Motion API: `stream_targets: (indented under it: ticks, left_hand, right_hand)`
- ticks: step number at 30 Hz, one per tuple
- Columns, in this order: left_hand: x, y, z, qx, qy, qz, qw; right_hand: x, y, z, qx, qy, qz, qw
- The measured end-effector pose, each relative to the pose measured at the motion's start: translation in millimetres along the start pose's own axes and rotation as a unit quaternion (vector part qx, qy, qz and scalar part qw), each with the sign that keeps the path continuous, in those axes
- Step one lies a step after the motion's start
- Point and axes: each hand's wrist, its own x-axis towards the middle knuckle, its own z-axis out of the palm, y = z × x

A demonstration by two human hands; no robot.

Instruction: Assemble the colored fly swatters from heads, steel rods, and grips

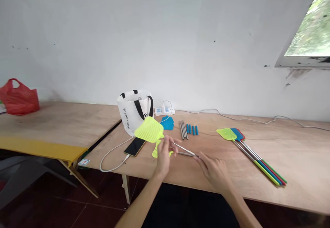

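My left hand [164, 154] is closed round the neck of a yellow-green fly swatter [149, 130], just below its perforated head. A thin silver rod runs from there toward my right hand [215, 171], whose fingers pinch its far end. The swatter is raised above the table, with its head pointing left. Beneath my left hand lies another yellow-green swatter head [155, 150], partly covered. A second metal tube [186, 154] shows just below the rod. Behind these are blue swatter heads [168, 123], several silver tubes [183, 130] and several short blue handle grips [192, 129].
Several swatters with coloured handles [270, 171] lie at the right of the wooden table [296, 152]. A phone [134, 147] on a white cable, a white tote bag [129, 116] and a power strip [167, 111] sit left and behind. A red bag [20, 99] is far left.
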Motion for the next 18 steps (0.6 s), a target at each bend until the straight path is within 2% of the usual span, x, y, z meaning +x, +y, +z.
stream_targets:
  ticks: [3,5,8,12,18]
  left_hand:
    - [23.4,28.0,-31.6,-0.025,0.071,0.060,0.995]
    - [36.4,46.6,-54.0,-0.044,0.107,0.092,0.989]
    - [45.5,65.5,-75.1,-0.050,0.125,0.135,0.982]
    - [43.0,67.3,-74.3,-0.049,0.113,0.133,0.983]
    - [46.4,49.5,-68.7,-0.003,0.148,0.094,0.985]
  right_hand:
    - [2.8,33.1,-15.0,0.013,-0.027,0.011,0.999]
    - [3.8,57.8,-24.1,0.026,-0.022,0.018,0.999]
    - [2.2,86.2,-30.9,0.051,0.005,0.033,0.998]
    - [-3.4,97.9,-29.6,0.088,0.032,0.093,0.991]
    - [-8.5,95.2,-36.1,0.109,0.031,0.130,0.985]
